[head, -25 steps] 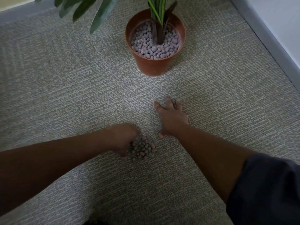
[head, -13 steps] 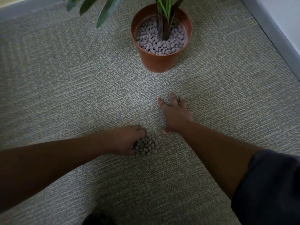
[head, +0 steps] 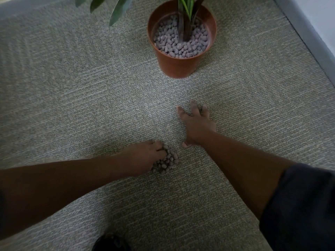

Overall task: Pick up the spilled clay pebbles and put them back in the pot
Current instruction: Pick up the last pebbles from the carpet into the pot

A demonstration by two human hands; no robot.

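A small heap of brown clay pebbles lies on the grey carpet in the middle of the head view. My left hand sits on the heap's left side, fingers curled down into the pebbles. My right hand lies flat on the carpet just beyond and to the right of the heap, fingers spread, holding nothing. The terracotta pot stands farther away at the top centre, filled with pebbles around a green plant stem.
Plant leaves hang over the carpet left of the pot. A grey skirting board and white wall run along the right. A dark object shows at the bottom edge.
My left hand's fingers have closed further into the heap, gathering the pebbles tighter. My right hand stays flat in place. The view has shifted slightly.
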